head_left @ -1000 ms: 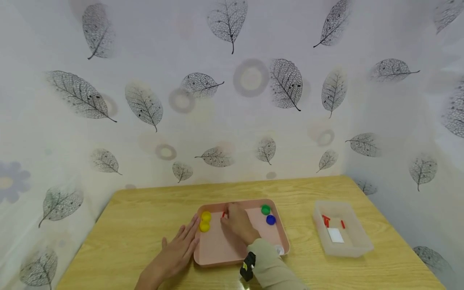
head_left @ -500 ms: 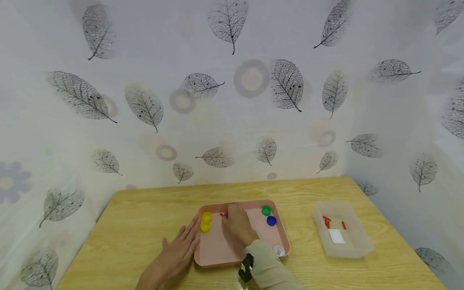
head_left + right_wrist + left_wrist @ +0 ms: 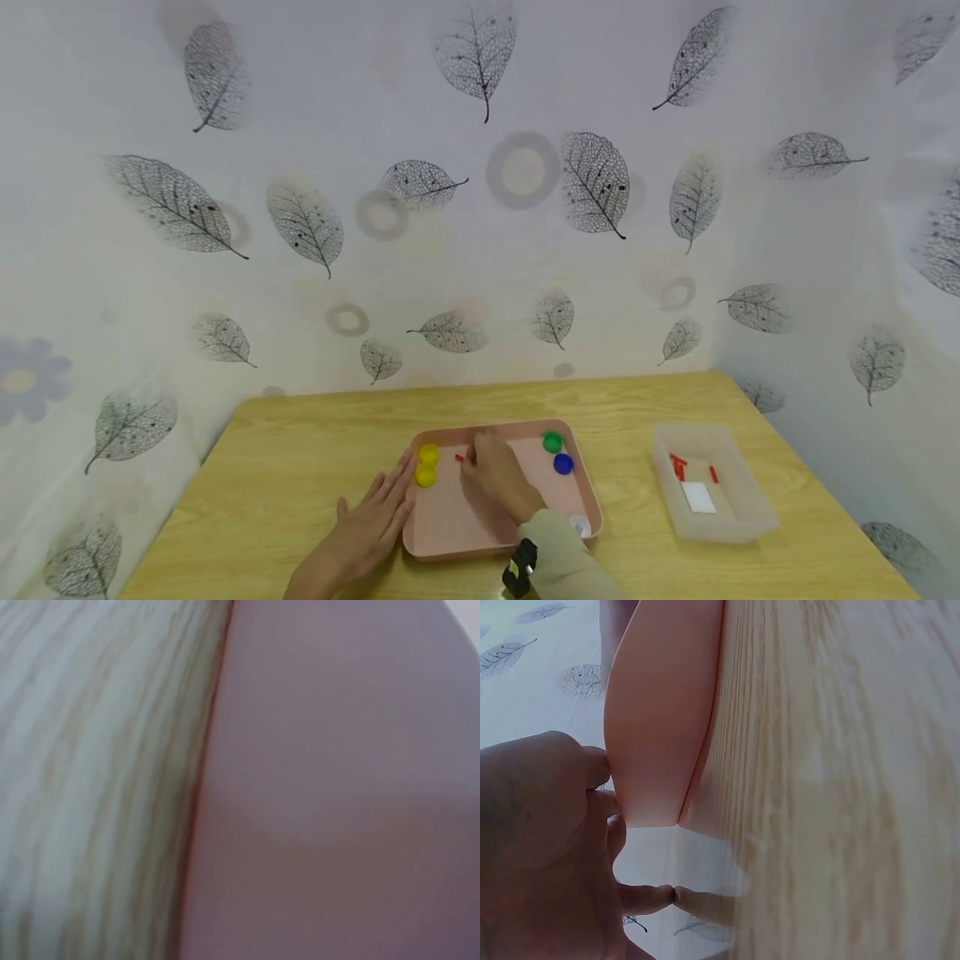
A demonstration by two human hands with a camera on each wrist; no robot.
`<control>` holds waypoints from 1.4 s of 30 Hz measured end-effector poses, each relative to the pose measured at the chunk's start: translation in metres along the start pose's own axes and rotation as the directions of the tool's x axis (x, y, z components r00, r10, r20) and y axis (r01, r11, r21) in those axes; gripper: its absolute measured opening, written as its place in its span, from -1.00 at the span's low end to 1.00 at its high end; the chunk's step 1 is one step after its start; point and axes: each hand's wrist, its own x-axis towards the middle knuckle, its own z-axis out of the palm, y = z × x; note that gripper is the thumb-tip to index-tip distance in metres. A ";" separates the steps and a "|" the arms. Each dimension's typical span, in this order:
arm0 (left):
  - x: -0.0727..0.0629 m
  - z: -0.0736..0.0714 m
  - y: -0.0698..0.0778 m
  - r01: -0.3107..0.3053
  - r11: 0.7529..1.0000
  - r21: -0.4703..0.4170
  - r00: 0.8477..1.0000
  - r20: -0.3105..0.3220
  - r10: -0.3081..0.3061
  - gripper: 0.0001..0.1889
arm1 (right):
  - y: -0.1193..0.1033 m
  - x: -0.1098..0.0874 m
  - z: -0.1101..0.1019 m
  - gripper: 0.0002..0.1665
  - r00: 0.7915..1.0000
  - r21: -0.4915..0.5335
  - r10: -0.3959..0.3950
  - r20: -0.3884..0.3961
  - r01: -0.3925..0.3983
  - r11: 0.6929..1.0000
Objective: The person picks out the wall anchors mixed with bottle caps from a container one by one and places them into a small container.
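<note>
In the head view, my right hand (image 3: pixel 495 475) reaches into the pink tray (image 3: pixel 450 542) with its fingers curled down near the far wall. A small red stick (image 3: pixel 459 457) pokes out at the left of its fingertips and appears pinched there, the rest hidden by the hand. My left hand (image 3: pixel 366 529) lies along the tray's left side, fingers extended and fingertips at the rim. From the left wrist, these fingers (image 3: pixel 596 766) show against the tray's outer wall (image 3: pixel 660 712). The right wrist view holds only the tray wall (image 3: pixel 337 750) and table, with no fingers.
Round yellow pieces (image 3: pixel 427 465) sit inside the tray's left end. A green cap (image 3: pixel 552 442), a blue cap (image 3: pixel 563 463) and a clear round piece (image 3: pixel 579 525) lie along its right. A translucent box (image 3: pixel 720 528) farther right holds red pieces (image 3: pixel 678 465) and a white square (image 3: pixel 699 498).
The red stick at my right fingertips has turned from nearly upright to lying flatter, and less of it shows. My left hand stays at the rim. The head view has tilted slightly up.
</note>
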 end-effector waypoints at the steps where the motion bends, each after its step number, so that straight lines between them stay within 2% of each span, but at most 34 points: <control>1: 0.000 0.000 0.000 0.001 1.000 -0.002 1.000 0.003 -0.001 -0.39 | 0.000 -0.001 0.000 -0.83 1.000 0.006 0.004 0.010 -0.004 1.000; 5: 0.000 0.001 0.000 0.001 1.000 0.000 1.000 0.005 -0.001 -0.39 | 0.001 -0.006 -0.003 -0.84 1.000 0.022 -0.008 0.011 0.008 1.000; 12: 0.003 0.000 0.003 -0.006 1.000 0.023 1.000 -0.008 0.006 -0.39 | 0.002 -0.011 -0.009 -0.81 0.996 0.004 -0.079 -0.052 0.079 0.997; 19: 0.009 -0.001 0.006 -0.021 0.999 0.025 1.000 0.012 0.021 -0.39 | -0.002 -0.015 -0.020 -0.84 0.999 0.008 -0.029 -0.043 0.029 1.000; 28: 0.007 -0.004 0.002 0.001 1.000 0.016 0.999 0.054 -0.002 -0.37 | -0.006 -0.024 -0.031 -0.86 0.998 0.015 -0.046 -0.043 0.046 0.999; 33: 0.006 -0.006 0.001 0.016 1.000 0.015 0.997 0.069 -0.017 -0.36 | -0.003 -0.032 -0.036 -0.86 0.994 0.027 -0.089 -0.064 0.091 0.996; 37: 0.003 -0.006 -0.001 0.027 0.999 0.018 0.998 0.063 -0.028 -0.36 | -0.001 -0.039 -0.039 -0.85 0.992 0.034 -0.099 -0.074 0.102 0.994; 42: 0.004 -0.005 0.000 -0.001 1.000 0.004 0.999 0.041 0.001 -0.37 | 0.004 -0.047 -0.045 -0.87 0.993 0.033 -0.075 -0.087 0.078 0.996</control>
